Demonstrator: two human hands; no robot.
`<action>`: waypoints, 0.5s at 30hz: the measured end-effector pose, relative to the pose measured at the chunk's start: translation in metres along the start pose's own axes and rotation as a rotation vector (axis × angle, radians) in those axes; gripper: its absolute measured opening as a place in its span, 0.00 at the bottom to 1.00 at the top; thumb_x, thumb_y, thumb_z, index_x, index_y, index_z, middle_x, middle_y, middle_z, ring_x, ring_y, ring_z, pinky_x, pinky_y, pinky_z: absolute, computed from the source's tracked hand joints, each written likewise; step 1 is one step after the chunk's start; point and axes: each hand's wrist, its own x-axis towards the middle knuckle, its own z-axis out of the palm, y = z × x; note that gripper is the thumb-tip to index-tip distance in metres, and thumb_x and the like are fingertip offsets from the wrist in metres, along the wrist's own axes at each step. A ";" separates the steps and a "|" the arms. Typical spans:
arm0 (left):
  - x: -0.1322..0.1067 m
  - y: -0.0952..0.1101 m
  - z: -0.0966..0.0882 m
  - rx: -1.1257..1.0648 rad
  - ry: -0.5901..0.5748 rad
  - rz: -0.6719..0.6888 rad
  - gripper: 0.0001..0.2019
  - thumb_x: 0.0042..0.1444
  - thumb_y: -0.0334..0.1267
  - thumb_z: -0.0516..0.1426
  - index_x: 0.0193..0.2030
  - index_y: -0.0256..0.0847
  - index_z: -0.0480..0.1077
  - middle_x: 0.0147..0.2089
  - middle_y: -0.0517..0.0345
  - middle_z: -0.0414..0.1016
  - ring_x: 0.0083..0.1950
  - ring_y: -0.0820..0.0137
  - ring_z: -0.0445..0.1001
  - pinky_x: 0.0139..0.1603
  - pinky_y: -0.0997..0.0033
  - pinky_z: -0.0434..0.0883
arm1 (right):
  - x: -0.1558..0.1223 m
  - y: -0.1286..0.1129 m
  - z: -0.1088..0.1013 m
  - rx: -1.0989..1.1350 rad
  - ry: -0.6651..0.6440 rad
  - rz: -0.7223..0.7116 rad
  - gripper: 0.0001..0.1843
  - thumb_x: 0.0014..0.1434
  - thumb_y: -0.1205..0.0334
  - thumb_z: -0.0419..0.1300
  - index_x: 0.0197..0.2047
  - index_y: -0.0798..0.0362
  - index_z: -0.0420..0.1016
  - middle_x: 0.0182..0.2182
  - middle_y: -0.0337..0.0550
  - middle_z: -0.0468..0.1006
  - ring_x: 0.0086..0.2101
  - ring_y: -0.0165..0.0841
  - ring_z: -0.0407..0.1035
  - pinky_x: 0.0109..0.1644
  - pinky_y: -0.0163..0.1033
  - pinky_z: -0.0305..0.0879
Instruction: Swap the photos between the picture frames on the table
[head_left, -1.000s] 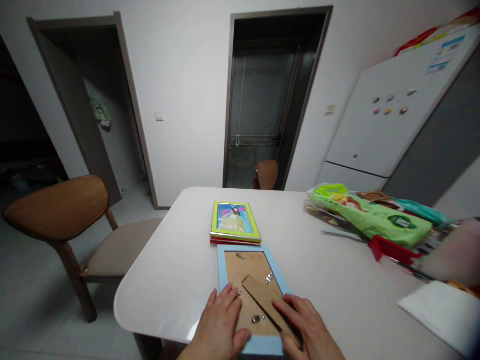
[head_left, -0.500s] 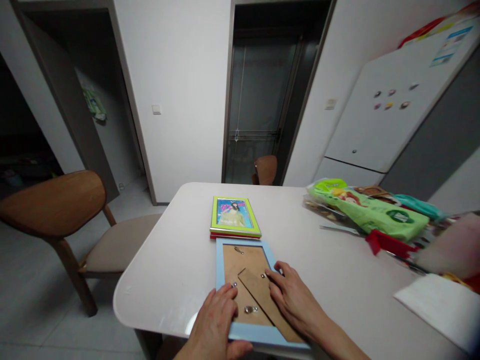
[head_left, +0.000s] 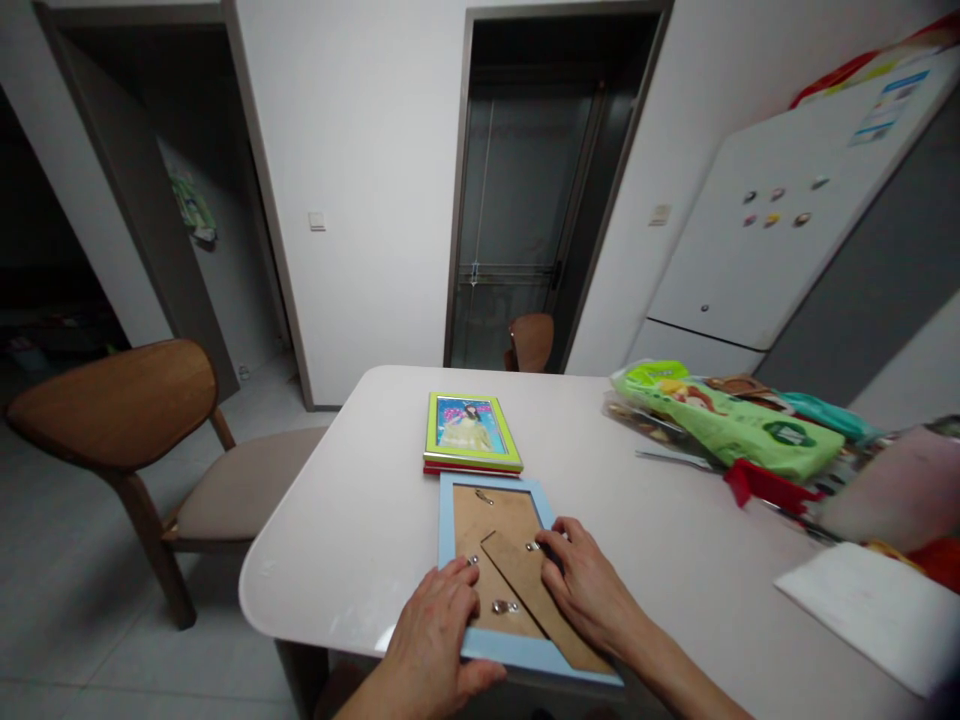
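Note:
A light-blue picture frame [head_left: 448, 520] lies face down at the near edge of the white table [head_left: 360, 510], its brown backing board and stand facing up. My left hand [head_left: 439, 635] rests flat on the frame's lower left, fingertips by a small metal clip. Fingers of my right hand [head_left: 589, 590] press on the backing at the right side, touching another clip. Just beyond lies a green-framed photo [head_left: 469, 430] stacked on a red frame.
A green packet [head_left: 739, 425], a red item [head_left: 761, 482] and other packets crowd the table's right side, with a white paper [head_left: 862, 605] nearer. A wooden chair [head_left: 127, 440] stands at the left. A white fridge [head_left: 780, 230] is at the back right.
My right hand moved up the backing from the lower right corner to the clip at the right edge. The frame's near edge now sticks out past the table. My left hand barely moved.

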 end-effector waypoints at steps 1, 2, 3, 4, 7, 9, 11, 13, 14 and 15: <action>-0.001 0.000 0.000 -0.003 0.003 0.003 0.21 0.39 0.46 0.60 0.39 0.38 0.62 0.55 0.46 0.60 0.57 0.58 0.54 0.55 0.53 0.54 | -0.001 -0.001 -0.001 -0.010 0.004 -0.004 0.16 0.51 0.66 0.45 0.40 0.56 0.68 0.37 0.48 0.63 0.39 0.34 0.60 0.44 0.40 0.57; -0.001 0.000 -0.001 -0.007 0.007 0.011 0.20 0.40 0.46 0.60 0.38 0.38 0.62 0.54 0.47 0.60 0.58 0.58 0.53 0.55 0.53 0.53 | -0.002 -0.002 -0.002 -0.022 0.014 -0.015 0.16 0.51 0.66 0.45 0.41 0.55 0.69 0.38 0.48 0.64 0.39 0.35 0.60 0.44 0.41 0.57; -0.002 0.000 -0.001 -0.011 0.016 0.024 0.20 0.41 0.46 0.60 0.38 0.38 0.62 0.54 0.47 0.61 0.58 0.58 0.53 0.55 0.52 0.53 | -0.005 -0.005 -0.004 -0.032 0.030 -0.035 0.16 0.51 0.65 0.46 0.41 0.55 0.69 0.39 0.49 0.65 0.40 0.36 0.59 0.45 0.42 0.56; -0.003 0.000 -0.002 -0.016 0.029 0.042 0.18 0.42 0.46 0.59 0.38 0.38 0.63 0.54 0.47 0.61 0.58 0.58 0.52 0.55 0.53 0.53 | -0.008 -0.010 -0.006 -0.034 0.044 -0.068 0.16 0.51 0.65 0.47 0.41 0.53 0.69 0.40 0.49 0.65 0.41 0.37 0.59 0.45 0.43 0.56; -0.004 0.000 -0.001 -0.028 0.093 0.080 0.14 0.43 0.44 0.59 0.35 0.39 0.64 0.50 0.49 0.64 0.55 0.59 0.55 0.54 0.56 0.55 | -0.020 -0.029 -0.010 0.021 0.019 -0.222 0.14 0.52 0.64 0.49 0.41 0.48 0.70 0.41 0.46 0.67 0.42 0.37 0.58 0.45 0.45 0.55; -0.004 -0.001 0.001 -0.035 0.126 0.085 0.13 0.42 0.42 0.60 0.33 0.39 0.64 0.47 0.51 0.66 0.51 0.60 0.59 0.51 0.58 0.57 | -0.028 -0.042 -0.010 0.078 -0.045 -0.295 0.14 0.52 0.65 0.49 0.40 0.46 0.70 0.38 0.45 0.68 0.40 0.36 0.60 0.43 0.43 0.56; -0.003 -0.002 0.003 -0.041 0.140 0.086 0.14 0.41 0.42 0.61 0.32 0.39 0.64 0.45 0.52 0.67 0.48 0.61 0.61 0.49 0.58 0.59 | -0.032 -0.050 -0.009 0.110 -0.092 -0.321 0.15 0.52 0.67 0.48 0.40 0.46 0.70 0.37 0.44 0.67 0.39 0.35 0.60 0.42 0.43 0.56; -0.002 -0.004 0.005 -0.047 0.148 0.096 0.15 0.40 0.44 0.61 0.32 0.40 0.63 0.44 0.52 0.67 0.47 0.61 0.62 0.48 0.58 0.60 | -0.035 -0.052 -0.010 0.124 -0.124 -0.342 0.14 0.52 0.68 0.48 0.39 0.46 0.70 0.38 0.44 0.66 0.39 0.35 0.59 0.41 0.43 0.56; -0.002 -0.005 0.005 -0.049 0.154 0.103 0.15 0.40 0.45 0.61 0.32 0.40 0.63 0.44 0.53 0.67 0.47 0.61 0.62 0.48 0.58 0.60 | -0.035 -0.051 -0.012 0.130 -0.140 -0.355 0.14 0.52 0.69 0.48 0.38 0.46 0.70 0.38 0.44 0.66 0.39 0.35 0.59 0.41 0.43 0.56; -0.002 -0.006 0.006 -0.049 0.160 0.109 0.15 0.41 0.45 0.60 0.32 0.40 0.63 0.44 0.53 0.67 0.47 0.61 0.62 0.49 0.58 0.60 | -0.035 -0.051 -0.013 0.136 -0.158 -0.367 0.14 0.51 0.69 0.48 0.37 0.46 0.70 0.37 0.44 0.66 0.39 0.35 0.58 0.42 0.43 0.56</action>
